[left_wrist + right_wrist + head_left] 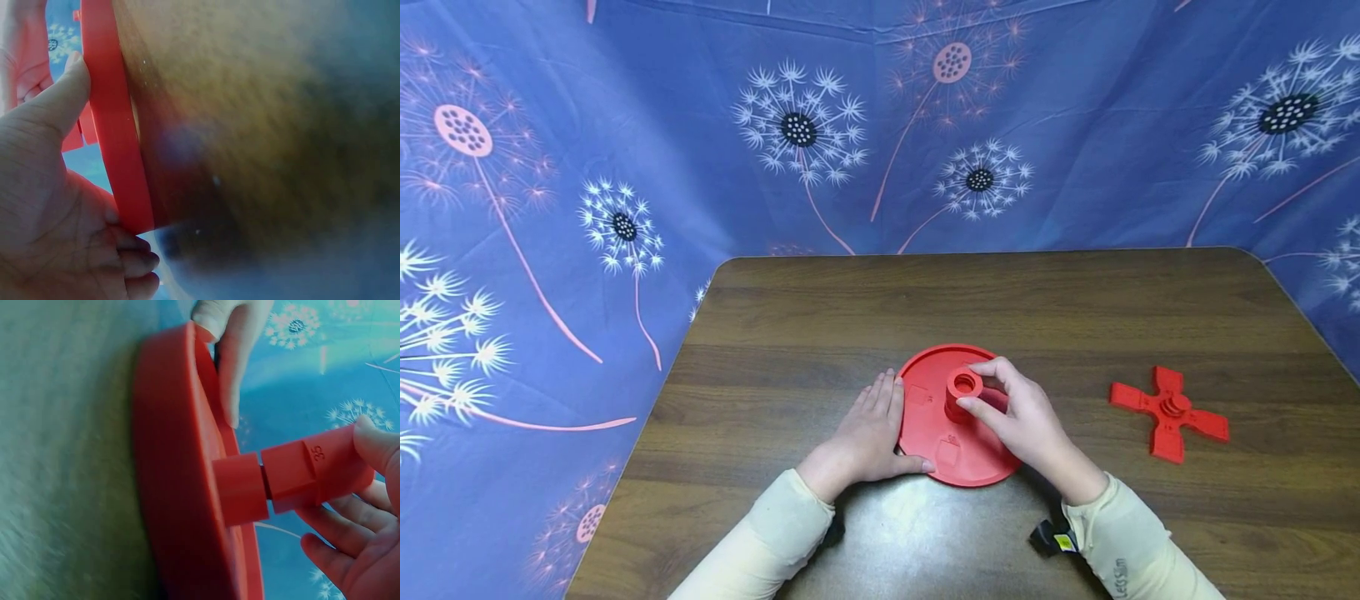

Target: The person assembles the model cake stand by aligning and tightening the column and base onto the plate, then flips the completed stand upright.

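Observation:
A round red plate (919, 427) with a raised rim lies on the table. My left hand (868, 437) rests along its left edge, fingers straight, thumb on the near rim. From the plate's middle stands a short red post (240, 490). My right hand (1033, 429) pinches a hollow red sleeve (319, 465) marked 35 between thumb and fingers, in line with the post. A narrow dark gap shows between sleeve and post in the right wrist view. Whether the two engage inside is hidden.
A red four-armed cross (1168, 406) with a round hub lies at the right on the wooden table (820, 308). Behind the table hangs a blue cloth (685, 100) with dandelion prints.

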Available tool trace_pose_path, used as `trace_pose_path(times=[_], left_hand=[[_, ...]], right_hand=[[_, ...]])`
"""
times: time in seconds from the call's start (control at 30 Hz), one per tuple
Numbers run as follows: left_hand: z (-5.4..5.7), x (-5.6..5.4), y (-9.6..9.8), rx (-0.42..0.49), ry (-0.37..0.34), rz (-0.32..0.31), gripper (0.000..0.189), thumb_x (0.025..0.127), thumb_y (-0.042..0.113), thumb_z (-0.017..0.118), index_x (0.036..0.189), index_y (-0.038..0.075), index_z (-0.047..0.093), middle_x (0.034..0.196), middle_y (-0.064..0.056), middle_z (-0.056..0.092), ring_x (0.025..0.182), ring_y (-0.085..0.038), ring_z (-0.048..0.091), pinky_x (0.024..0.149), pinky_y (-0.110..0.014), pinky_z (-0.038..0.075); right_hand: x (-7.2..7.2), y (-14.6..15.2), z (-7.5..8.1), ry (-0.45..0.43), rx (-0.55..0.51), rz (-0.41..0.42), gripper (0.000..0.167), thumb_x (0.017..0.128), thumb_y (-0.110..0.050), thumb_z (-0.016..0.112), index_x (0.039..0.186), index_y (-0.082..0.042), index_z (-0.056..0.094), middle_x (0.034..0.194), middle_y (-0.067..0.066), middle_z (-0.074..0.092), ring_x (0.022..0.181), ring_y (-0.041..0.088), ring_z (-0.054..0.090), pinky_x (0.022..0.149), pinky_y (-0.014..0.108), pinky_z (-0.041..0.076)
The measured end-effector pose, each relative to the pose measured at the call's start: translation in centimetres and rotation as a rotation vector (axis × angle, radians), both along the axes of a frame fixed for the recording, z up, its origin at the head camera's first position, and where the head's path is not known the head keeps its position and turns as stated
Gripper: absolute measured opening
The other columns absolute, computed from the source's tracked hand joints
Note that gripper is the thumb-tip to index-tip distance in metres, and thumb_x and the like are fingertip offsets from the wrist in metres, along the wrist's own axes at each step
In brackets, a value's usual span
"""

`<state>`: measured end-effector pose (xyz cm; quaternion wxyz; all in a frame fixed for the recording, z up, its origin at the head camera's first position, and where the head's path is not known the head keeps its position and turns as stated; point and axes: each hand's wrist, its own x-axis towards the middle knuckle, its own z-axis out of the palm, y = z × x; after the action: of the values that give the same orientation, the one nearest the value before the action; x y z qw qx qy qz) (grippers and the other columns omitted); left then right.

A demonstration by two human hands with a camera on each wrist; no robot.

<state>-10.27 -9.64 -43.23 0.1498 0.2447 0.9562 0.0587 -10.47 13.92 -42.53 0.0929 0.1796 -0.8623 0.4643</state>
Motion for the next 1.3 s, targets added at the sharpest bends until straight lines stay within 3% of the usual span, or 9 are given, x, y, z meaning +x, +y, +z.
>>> trace_pose_path(times=[0.27, 0.47, 0.57, 0.7, 0.83, 0.93, 1.1, 1.3], left_hand=[[-0.1, 0.0, 0.0, 0.008, -0.003, 0.003, 0.118, 0.079, 0.076, 0.057, 0.153, -0.004, 0.014, 0.160, -0.023, 0.012, 0.148, -0.034, 0.011, 0.119, -0.043, 0.016], [0.0, -0.1, 0.0, 0.006, -0.004, 0.003, 0.118, 0.079, 0.077, 0.056, 0.154, -0.004, 0.013, 0.160, -0.023, 0.011, 0.148, -0.034, 0.011, 0.119, -0.043, 0.016], [-0.1, -0.1, 0.0, 0.003, -0.009, 0.006, 0.118, 0.079, 0.077, 0.056, 0.154, -0.004, 0.013, 0.160, -0.022, 0.011, 0.148, -0.034, 0.010, 0.119, -0.043, 0.015], [-0.2, -0.1, 0.0, 0.001, -0.007, 0.007, 0.118, 0.079, 0.077, 0.056, 0.154, -0.004, 0.014, 0.160, -0.022, 0.012, 0.148, -0.034, 0.011, 0.119, -0.042, 0.016], [-0.3, -0.1, 0.1, 0.004, 0.007, 0.000, 0.117, 0.079, 0.076, 0.057, 0.153, -0.005, 0.016, 0.159, -0.023, 0.014, 0.147, -0.035, 0.014, 0.118, -0.043, 0.018], [-0.2, -0.1, 0.1, 0.001, 0.003, -0.001, 0.118, 0.079, 0.076, 0.057, 0.153, -0.005, 0.015, 0.159, -0.023, 0.013, 0.147, -0.035, 0.013, 0.118, -0.043, 0.018], [-0.1, -0.1, 0.1, -0.004, -0.022, 0.007, 0.118, 0.079, 0.077, 0.055, 0.154, -0.003, 0.012, 0.160, -0.022, 0.010, 0.148, -0.033, 0.009, 0.119, -0.042, 0.016], [-0.1, -0.2, 0.1, -0.015, -0.030, 0.010, 0.119, 0.079, 0.078, 0.054, 0.154, -0.003, 0.010, 0.161, -0.021, 0.008, 0.148, -0.033, 0.007, 0.119, -0.042, 0.015]], right_hand=[[0.2, -0.8, -0.8, 0.033, -0.045, -0.079, 0.045, 0.076, -0.012, 0.084, 0.112, -0.008, 0.058, 0.104, 0.001, 0.070, 0.095, 0.017, 0.068, 0.084, 0.038, 0.054], [0.2, -0.7, -0.6, 0.018, -0.047, -0.062, 0.049, 0.077, -0.015, 0.084, 0.116, -0.009, 0.056, 0.109, 0.000, 0.067, 0.099, 0.016, 0.066, 0.086, 0.037, 0.054], [0.0, -0.3, -0.3, 0.004, -0.023, -0.007, 0.054, 0.080, -0.017, 0.082, 0.125, -0.009, 0.053, 0.116, 0.002, 0.064, 0.105, 0.017, 0.063, 0.089, 0.038, 0.053], [-0.5, 0.5, 0.1, -0.053, -0.023, 0.131, 0.058, 0.087, -0.014, 0.074, 0.139, -0.010, 0.047, 0.131, 0.007, 0.057, 0.117, 0.020, 0.057, 0.097, 0.040, 0.049], [-1.2, 1.4, 0.2, -0.132, -0.072, 0.294, 0.062, 0.093, -0.009, 0.066, 0.148, -0.013, 0.040, 0.144, 0.010, 0.048, 0.128, 0.022, 0.050, 0.102, 0.029, 0.044], [-1.7, 1.9, 0.1, -0.168, -0.082, 0.373, 0.059, 0.095, -0.008, 0.062, 0.149, -0.014, 0.039, 0.147, 0.009, 0.045, 0.128, 0.022, 0.049, 0.101, 0.022, 0.042], [-2.0, 2.2, 0.1, -0.199, -0.072, 0.396, 0.050, 0.095, -0.008, 0.062, 0.143, -0.015, 0.048, 0.134, 0.003, 0.055, 0.113, 0.016, 0.057, 0.091, 0.024, 0.049], [-1.6, 1.7, 0.1, -0.219, -0.139, 0.326, 0.043, 0.091, -0.009, 0.069, 0.131, -0.010, 0.053, 0.124, 0.002, 0.061, 0.113, 0.016, 0.062, 0.094, 0.024, 0.049]])
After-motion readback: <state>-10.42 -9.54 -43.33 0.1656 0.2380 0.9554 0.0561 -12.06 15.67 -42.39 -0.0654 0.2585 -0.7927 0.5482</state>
